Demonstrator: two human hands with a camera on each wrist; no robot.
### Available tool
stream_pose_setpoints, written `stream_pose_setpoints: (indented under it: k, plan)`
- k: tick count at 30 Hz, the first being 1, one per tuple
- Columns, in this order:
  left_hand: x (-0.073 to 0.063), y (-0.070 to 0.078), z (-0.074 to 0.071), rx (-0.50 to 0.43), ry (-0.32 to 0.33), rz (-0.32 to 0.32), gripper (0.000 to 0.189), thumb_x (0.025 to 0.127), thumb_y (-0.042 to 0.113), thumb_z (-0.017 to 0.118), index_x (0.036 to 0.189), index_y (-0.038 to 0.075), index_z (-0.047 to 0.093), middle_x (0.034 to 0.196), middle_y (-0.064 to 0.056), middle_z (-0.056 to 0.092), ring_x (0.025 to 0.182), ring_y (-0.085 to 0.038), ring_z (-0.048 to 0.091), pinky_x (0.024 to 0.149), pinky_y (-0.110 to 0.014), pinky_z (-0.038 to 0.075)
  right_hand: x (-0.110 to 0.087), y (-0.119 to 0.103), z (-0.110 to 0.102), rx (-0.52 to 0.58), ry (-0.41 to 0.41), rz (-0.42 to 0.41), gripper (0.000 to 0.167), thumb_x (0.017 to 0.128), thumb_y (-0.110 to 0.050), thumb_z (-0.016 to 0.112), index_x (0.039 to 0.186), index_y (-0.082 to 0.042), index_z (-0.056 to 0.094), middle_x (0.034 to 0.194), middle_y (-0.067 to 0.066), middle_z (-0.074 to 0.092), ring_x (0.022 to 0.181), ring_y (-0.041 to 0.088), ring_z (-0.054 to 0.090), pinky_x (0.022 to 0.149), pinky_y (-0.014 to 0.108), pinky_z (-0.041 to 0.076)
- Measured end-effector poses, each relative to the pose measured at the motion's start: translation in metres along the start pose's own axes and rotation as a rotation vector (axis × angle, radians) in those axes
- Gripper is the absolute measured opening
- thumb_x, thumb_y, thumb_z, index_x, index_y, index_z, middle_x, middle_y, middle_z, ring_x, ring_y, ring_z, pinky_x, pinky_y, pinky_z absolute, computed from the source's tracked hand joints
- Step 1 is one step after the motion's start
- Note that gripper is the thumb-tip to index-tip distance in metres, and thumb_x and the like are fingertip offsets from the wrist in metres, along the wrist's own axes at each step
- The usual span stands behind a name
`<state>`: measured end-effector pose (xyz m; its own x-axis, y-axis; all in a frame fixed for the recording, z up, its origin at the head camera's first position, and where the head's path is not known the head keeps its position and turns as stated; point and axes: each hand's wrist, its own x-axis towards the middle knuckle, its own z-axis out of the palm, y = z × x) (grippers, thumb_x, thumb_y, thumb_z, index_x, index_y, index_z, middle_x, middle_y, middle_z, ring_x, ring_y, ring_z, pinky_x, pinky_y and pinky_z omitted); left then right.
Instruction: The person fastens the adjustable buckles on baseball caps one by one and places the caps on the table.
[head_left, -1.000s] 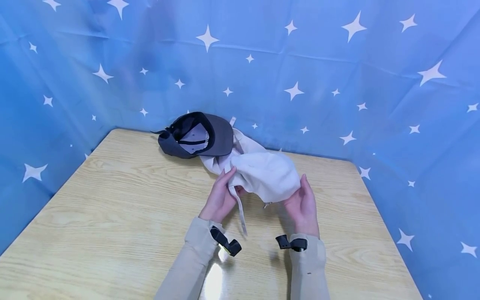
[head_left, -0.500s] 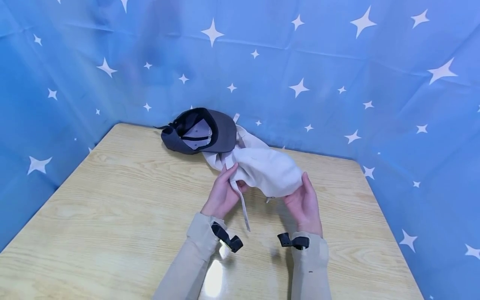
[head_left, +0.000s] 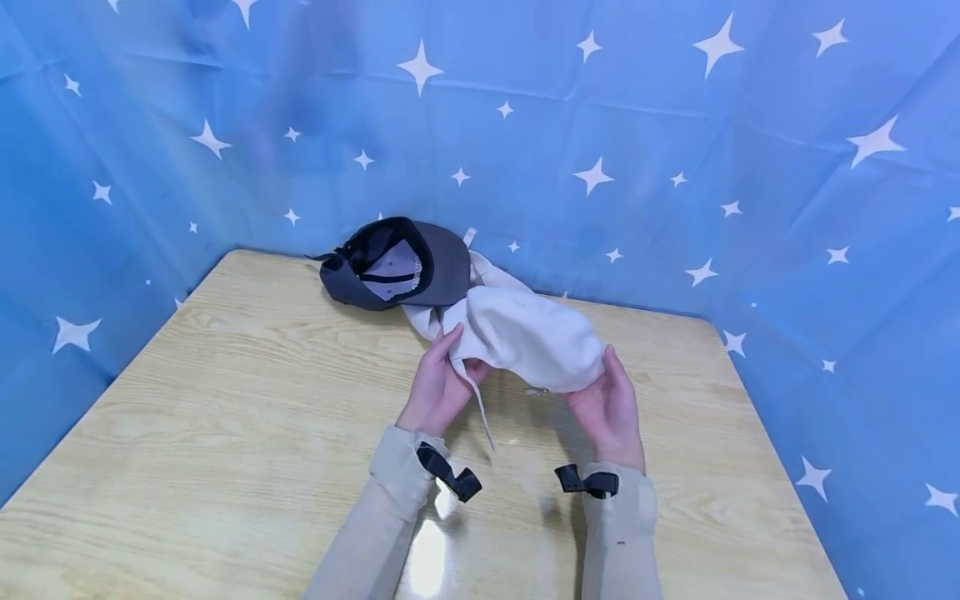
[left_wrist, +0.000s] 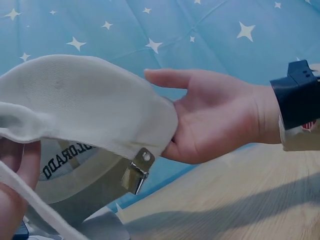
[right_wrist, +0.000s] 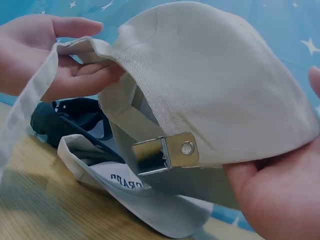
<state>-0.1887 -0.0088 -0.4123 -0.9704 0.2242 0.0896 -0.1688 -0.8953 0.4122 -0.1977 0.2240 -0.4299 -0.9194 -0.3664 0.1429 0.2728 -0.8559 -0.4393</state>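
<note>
Both hands hold an off-white cap (head_left: 536, 337) up over the table, crown uppermost. My left hand (head_left: 437, 387) grips its back edge by the strap, thumb on the near side and fingers under the fabric. The loose strap (right_wrist: 37, 85) hangs down past that hand. At the other side my right hand (head_left: 611, 408) grips the cap's lower edge, thumb along the outside, fingers partly hidden beneath. A metal buckle (right_wrist: 180, 150) hangs from the rim between the hands.
A dark cap (head_left: 446, 262) lies upturned at the back of the wooden table (head_left: 225, 417). Partly beneath it is another off-white cap (right_wrist: 155, 210), with dark lettering inside. A blue curtain (head_left: 525, 142) with white stars closes off the back and sides.
My left hand has shifted slightly left with its edge of the cap, and the strap's end has swung along. The right hand stays about where it was. The other caps have not moved.
</note>
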Motion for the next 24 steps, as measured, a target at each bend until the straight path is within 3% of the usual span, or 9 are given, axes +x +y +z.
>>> stream_pose_setpoints:
  k: [5, 12, 16, 20, 24]
  plan:
    - [0.001, 0.003, 0.001, -0.066, -0.023, 0.000, 0.045, 0.092, 0.020, 0.046, 0.135, 0.017, 0.033, 0.132, -0.007, 0.036, 0.118, -0.020, 0.038, 0.098, -0.038, 0.031, -0.001, -0.005, 0.004, -0.121, 0.073, 0.019, 0.032, 0.096, -0.031, 0.038, 0.123, -0.015, 0.043, 0.123, 0.003, 0.043, 0.112, 0.021, 0.041, 0.093, 0.038, 0.033]
    - [-0.001, 0.006, -0.001, 0.004, -0.042, 0.012, 0.044, 0.093, 0.021, 0.045, 0.135, 0.016, 0.033, 0.130, -0.007, 0.038, 0.115, -0.021, 0.041, 0.093, -0.037, 0.036, -0.002, -0.009, 0.010, -0.407, 0.096, 0.075, 0.038, 0.096, -0.036, 0.036, 0.130, -0.019, 0.036, 0.121, -0.001, 0.044, 0.109, 0.017, 0.043, 0.090, 0.035, 0.035]
    - [-0.001, 0.005, -0.002, -0.050, -0.066, 0.018, 0.043, 0.094, 0.021, 0.042, 0.135, 0.016, 0.031, 0.131, -0.008, 0.036, 0.117, -0.022, 0.039, 0.095, -0.039, 0.034, -0.004, -0.010, 0.010, -0.498, 0.127, 0.114, 0.042, 0.094, -0.043, 0.036, 0.128, -0.019, 0.037, 0.115, 0.000, 0.048, 0.103, 0.016, 0.047, 0.084, 0.032, 0.038]
    - [0.000, 0.004, -0.002, -0.135, -0.097, 0.035, 0.044, 0.095, 0.023, 0.039, 0.138, 0.018, 0.026, 0.138, -0.008, 0.030, 0.125, -0.023, 0.031, 0.100, -0.043, 0.027, -0.004, -0.010, 0.009, -0.478, 0.155, 0.130, 0.041, 0.093, -0.046, 0.037, 0.123, -0.018, 0.040, 0.110, 0.001, 0.050, 0.099, 0.016, 0.049, 0.082, 0.031, 0.039]
    - [0.002, 0.006, 0.001, -0.197, -0.107, 0.050, 0.047, 0.095, 0.029, 0.038, 0.139, 0.019, 0.024, 0.142, -0.009, 0.026, 0.128, -0.025, 0.028, 0.101, -0.045, 0.025, -0.003, -0.013, 0.008, -0.387, 0.115, 0.112, 0.043, 0.094, -0.045, 0.035, 0.123, -0.015, 0.041, 0.114, 0.003, 0.050, 0.105, 0.018, 0.047, 0.087, 0.035, 0.038]
